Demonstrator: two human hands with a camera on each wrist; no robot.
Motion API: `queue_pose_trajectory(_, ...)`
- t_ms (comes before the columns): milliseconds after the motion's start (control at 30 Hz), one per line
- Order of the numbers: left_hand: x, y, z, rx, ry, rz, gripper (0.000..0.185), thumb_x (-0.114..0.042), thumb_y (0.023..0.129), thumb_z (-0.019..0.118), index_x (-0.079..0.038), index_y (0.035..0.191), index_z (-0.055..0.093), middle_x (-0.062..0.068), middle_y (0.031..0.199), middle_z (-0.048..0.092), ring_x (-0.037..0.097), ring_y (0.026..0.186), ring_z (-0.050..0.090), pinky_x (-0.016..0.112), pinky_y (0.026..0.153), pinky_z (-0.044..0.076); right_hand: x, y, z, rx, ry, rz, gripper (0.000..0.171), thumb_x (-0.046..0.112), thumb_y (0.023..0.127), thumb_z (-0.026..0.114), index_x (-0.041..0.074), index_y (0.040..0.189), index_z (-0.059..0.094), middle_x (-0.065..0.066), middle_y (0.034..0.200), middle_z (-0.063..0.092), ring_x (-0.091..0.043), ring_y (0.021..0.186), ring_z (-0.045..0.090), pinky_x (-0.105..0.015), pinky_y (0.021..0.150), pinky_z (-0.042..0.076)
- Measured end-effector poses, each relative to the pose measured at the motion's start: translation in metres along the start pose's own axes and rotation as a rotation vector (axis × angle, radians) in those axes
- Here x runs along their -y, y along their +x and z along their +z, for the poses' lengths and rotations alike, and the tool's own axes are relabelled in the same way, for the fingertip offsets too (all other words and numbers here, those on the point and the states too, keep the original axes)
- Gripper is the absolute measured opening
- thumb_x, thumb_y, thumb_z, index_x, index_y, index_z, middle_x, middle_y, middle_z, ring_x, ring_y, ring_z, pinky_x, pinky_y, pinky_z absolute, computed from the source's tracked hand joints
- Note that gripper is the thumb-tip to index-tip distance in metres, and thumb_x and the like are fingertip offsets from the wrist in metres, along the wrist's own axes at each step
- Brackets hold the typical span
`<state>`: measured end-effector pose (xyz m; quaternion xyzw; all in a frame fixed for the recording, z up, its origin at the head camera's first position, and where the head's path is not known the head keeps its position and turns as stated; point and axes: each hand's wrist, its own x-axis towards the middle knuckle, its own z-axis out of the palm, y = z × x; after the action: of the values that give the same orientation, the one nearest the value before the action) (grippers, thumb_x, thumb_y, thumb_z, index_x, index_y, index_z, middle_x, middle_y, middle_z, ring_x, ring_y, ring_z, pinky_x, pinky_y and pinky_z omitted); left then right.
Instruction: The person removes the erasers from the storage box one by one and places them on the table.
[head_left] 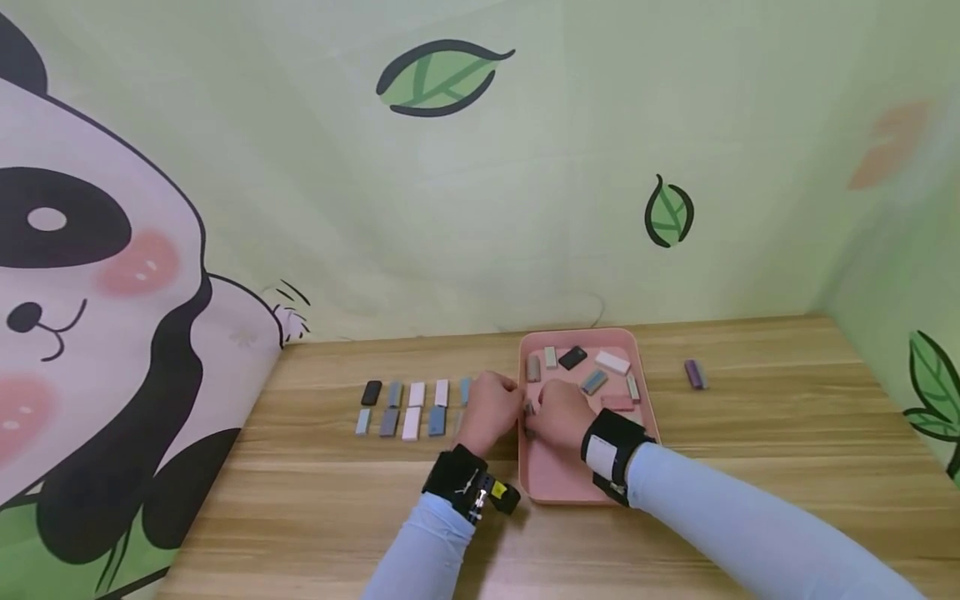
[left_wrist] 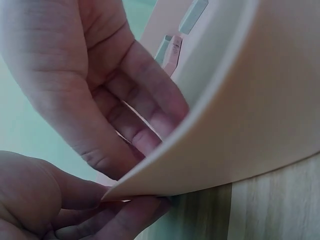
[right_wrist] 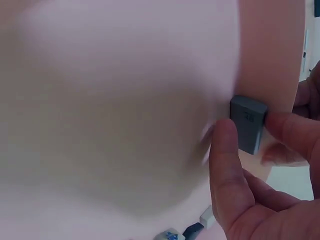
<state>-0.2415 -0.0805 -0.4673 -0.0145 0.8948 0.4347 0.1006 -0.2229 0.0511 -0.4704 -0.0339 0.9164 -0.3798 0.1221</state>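
1. Two rows of small flat blocks lie on the left part of the light wooden table. They are black, grey, white and blue.

2. The left hand is just right of those rows, at the left rim of the pink plastic tray. Its fingers are bent. In the left wrist view, its fingertips lie against the tray's rim. I cannot tell if it holds anything.

3. The right hand is inside the tray, close beside the left hand. Its thumb and fingers are curled, and they pinch a small grey rectangular block. The thumb presses one side of the block and a finger presses the other side.

4. The grey block is at the left side of the tray, between the two hands. It is lifted up in the fingers, just over the tray floor.

5. More small blocks lie loose in the far end of the tray: a grey one, a pale one, a black one, a white one, a blue one and a pink one.

6. A small purple block lies alone on the table, well apart to the right of the tray.
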Motion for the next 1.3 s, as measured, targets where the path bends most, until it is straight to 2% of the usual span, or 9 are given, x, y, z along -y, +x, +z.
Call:
queue_pose_trajectory(133, -0.001, -0.001, 0.0, 0.006, -0.009, -0.02, 0.029, -0.021, 0.092, 0.054, -0.007, 0.073, 0.071, 0.0, 0.051, 0.049, 0.014, 0.045, 0.046, 0.024, 0.039, 0.032, 0.003, -0.001, -0.003, -0.001, -0.01, -0.032, 0.023, 0.017, 0.085, 0.059, 0.007, 0.064, 0.056, -0.001, 0.053, 0.042, -0.018, 0.048, 0.05, -0.025, 0.044, 0.033)
queue_pose_trajectory(233, -0.002, -0.001, 0.0, 0.006, -0.004, -0.034, 0.029, -0.022, 0.092, 0.054, -0.008, 0.075, 0.071, 0.0, 0.052, 0.048, 0.014, 0.046, 0.046, 0.025, 0.04, 0.033, 0.005, -0.002, -0.004, 0.009, -0.048, -0.037, 0.018, 0.009, 0.083, 0.059, 0.006, 0.066, 0.058, 0.0, 0.052, 0.037, -0.016, 0.045, 0.043, -0.025, 0.041, 0.028)
queue_pose_trajectory(367, -0.001, -0.001, 0.001, -0.003, 0.012, -0.031, 0.031, -0.024, 0.093, 0.053, -0.007, 0.073, 0.07, 0.0, 0.051, 0.044, 0.014, 0.045, 0.044, 0.025, 0.04, 0.03, 0.006, -0.002, -0.002, 0.003, -0.076, -0.059, 0.02, 0.004, 0.076, 0.063, 0.006, 0.058, 0.054, 0.002, 0.049, 0.029, -0.014, 0.041, 0.032, -0.026, 0.039, 0.021)
queue_pose_trajectory(500, 0.0, -0.001, 0.002, -0.016, 0.028, -0.011, 0.033, -0.024, 0.093, 0.053, -0.007, 0.069, 0.068, -0.001, 0.049, 0.042, 0.014, 0.043, 0.042, 0.025, 0.039, 0.029, 0.004, 0.0, 0.003, -0.006, -0.108, -0.107, 0.019, 0.006, 0.075, 0.064, 0.008, 0.059, 0.053, 0.002, 0.05, 0.034, -0.014, 0.043, 0.039, -0.025, 0.041, 0.026)
queue_pose_trajectory(633, 0.001, -0.002, 0.003, -0.02, 0.029, -0.002, 0.035, -0.023, 0.093, 0.053, -0.006, 0.065, 0.067, -0.002, 0.048, 0.042, 0.013, 0.042, 0.042, 0.025, 0.038, 0.029, 0.002, -0.001, 0.006, -0.012, -0.18, -0.16, 0.016, 0.006, 0.079, 0.061, 0.011, 0.065, 0.056, 0.001, 0.054, 0.043, -0.015, 0.049, 0.048, -0.025, 0.045, 0.033)
queue_pose_trajectory(867, 0.003, -0.001, 0.004, -0.041, 0.045, 0.06, 0.033, -0.018, 0.091, 0.052, -0.003, 0.063, 0.065, -0.003, 0.047, 0.041, 0.012, 0.04, 0.039, 0.025, 0.038, 0.028, 0.0, -0.004, 0.005, -0.098, -0.31, -0.25, 0.016, 0.006, 0.083, 0.058, 0.011, 0.068, 0.055, -0.001, 0.057, 0.047, -0.016, 0.052, 0.048, -0.027, 0.048, 0.035)
queue_pose_trajectory(1000, 0.002, -0.001, 0.004, -0.045, 0.043, 0.054, 0.032, -0.018, 0.09, 0.053, -0.006, 0.064, 0.065, -0.003, 0.047, 0.041, 0.012, 0.041, 0.04, 0.025, 0.038, 0.028, -0.001, -0.005, 0.006, -0.132, -0.389, -0.299, 0.021, 0.01, 0.089, 0.053, 0.012, 0.068, 0.055, -0.001, 0.059, 0.051, -0.015, 0.057, 0.051, -0.027, 0.054, 0.041)
queue_pose_trajectory(1167, 0.003, -0.001, 0.004, -0.041, 0.036, 0.042, 0.032, -0.019, 0.091, 0.052, -0.005, 0.066, 0.067, -0.002, 0.048, 0.041, 0.013, 0.042, 0.041, 0.025, 0.038, 0.029, 0.004, -0.015, -0.002, -0.049, -0.385, -0.288, 0.014, 0.006, 0.087, 0.053, 0.01, 0.075, 0.057, -0.001, 0.062, 0.052, -0.014, 0.06, 0.052, -0.027, 0.057, 0.041)
queue_pose_trajectory(1300, 0.002, -0.001, 0.004, -0.034, 0.034, 0.021, 0.033, -0.02, 0.091, 0.052, -0.004, 0.068, 0.068, -0.002, 0.048, 0.041, 0.013, 0.043, 0.042, 0.025, 0.039, 0.029, 0.006, -0.022, -0.013, 0.032, -0.362, -0.258, 0.011, 0.005, 0.08, 0.06, 0.008, 0.071, 0.055, -0.001, 0.059, 0.051, -0.015, 0.056, 0.051, -0.028, 0.053, 0.038)
